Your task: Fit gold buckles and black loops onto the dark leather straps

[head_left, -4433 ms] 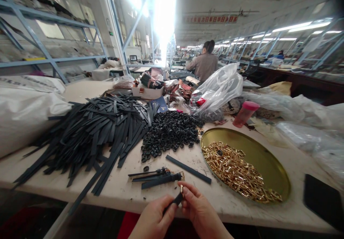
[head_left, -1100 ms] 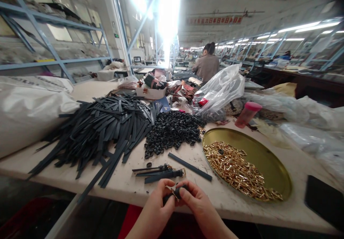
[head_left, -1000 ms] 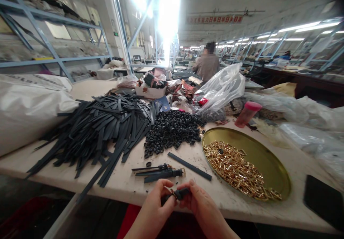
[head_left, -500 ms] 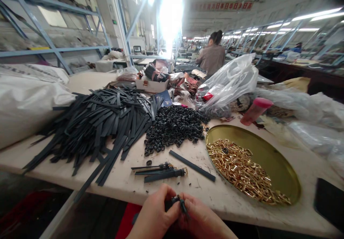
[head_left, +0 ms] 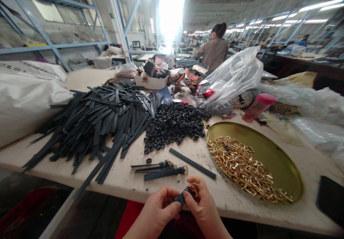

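Observation:
Just off the table's front edge, my left hand (head_left: 161, 208) pinches one end of a dark strap (head_left: 181, 197). My right hand (head_left: 200, 201) grips the strap's other end, where a gold buckle shows between the fingers. Beyond them lie several finished-looking straps with gold buckles (head_left: 161, 172) and a single flat black strip (head_left: 192, 163). A heap of small black loops (head_left: 174, 124) sits behind these. At the left is a big pile of long black strips (head_left: 107, 120). Gold buckles (head_left: 242, 163) fill part of a round golden tray (head_left: 290, 171) on the right.
A white sack (head_left: 29, 99) stands at the left. Behind the piles are a white box (head_left: 151, 82), a clear plastic bag (head_left: 233, 77) and a pink-lidded jar (head_left: 259, 108). A dark flat object (head_left: 330, 197) lies at the right edge. A person (head_left: 215, 49) is farther back.
Both hands have risen slightly, and my right hand has turned so that more of the strap and its gold buckle show. The view has shifted a little.

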A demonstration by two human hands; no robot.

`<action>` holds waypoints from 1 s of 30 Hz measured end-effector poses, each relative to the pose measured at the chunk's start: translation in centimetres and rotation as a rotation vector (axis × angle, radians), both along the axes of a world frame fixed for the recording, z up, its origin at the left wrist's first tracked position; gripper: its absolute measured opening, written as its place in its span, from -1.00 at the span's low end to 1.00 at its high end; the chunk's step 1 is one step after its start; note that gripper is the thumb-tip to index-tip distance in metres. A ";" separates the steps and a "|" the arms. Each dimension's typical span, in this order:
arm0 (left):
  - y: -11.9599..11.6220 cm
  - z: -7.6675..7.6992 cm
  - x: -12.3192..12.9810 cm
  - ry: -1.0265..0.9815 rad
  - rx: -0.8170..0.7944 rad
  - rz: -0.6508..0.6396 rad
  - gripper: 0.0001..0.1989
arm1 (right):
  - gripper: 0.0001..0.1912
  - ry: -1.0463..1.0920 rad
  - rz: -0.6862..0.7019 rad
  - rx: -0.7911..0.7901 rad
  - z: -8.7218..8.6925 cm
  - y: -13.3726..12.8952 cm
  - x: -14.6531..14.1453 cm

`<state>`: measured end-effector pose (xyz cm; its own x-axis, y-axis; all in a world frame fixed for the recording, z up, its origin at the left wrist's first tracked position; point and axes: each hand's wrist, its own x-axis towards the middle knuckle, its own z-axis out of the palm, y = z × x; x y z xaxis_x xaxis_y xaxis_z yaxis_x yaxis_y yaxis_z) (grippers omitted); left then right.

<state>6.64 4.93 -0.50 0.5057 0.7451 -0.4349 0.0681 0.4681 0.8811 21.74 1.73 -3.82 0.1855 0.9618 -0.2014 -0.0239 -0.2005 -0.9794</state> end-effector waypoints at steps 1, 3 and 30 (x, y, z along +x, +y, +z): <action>-0.1 -0.1 -0.1 -0.011 -0.013 0.000 -0.69 | -0.74 -0.096 0.035 0.026 -0.1 -0.2 0.1; -0.4 -0.2 -0.1 -0.025 -0.060 -0.009 -0.68 | -0.80 -0.252 0.143 0.067 0.0 -0.8 0.4; -2.5 0.8 -0.3 0.289 0.140 -0.395 -0.74 | -0.79 -0.280 0.133 0.080 -0.4 -4.1 -1.2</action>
<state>6.34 2.44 0.27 0.6342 0.5824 -0.5086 0.4664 0.2365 0.8524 20.59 -2.37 -4.20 0.0944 0.9920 -0.0833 0.2706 -0.1061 -0.9568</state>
